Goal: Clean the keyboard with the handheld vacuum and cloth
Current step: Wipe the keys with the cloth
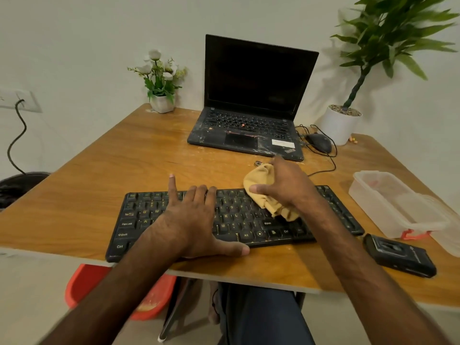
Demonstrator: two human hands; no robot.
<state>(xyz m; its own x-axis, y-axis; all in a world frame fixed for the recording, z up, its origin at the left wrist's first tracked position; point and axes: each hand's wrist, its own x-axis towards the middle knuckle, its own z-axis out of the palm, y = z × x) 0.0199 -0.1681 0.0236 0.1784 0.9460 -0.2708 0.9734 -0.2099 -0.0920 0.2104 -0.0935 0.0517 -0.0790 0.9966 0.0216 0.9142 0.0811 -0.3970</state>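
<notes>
Now, through the head camera: pressing down flat with the left hand (189,220), fingers straight, on the black keyboard (139,220) near the front edge of the table (124,158). Clutching the yellow cloth (258,178) in the right hand (288,185) over the right-side keys. Likely light, rigid, prone to sliding: brace the case. Limp cloth: keep wadded.

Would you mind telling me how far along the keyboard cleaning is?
The vacuum, seemingly that black device, lies aside. In hand: the right hand grips the cloth on the keyboard; the left hand steadies it. The left-side keys probably remain.
</notes>
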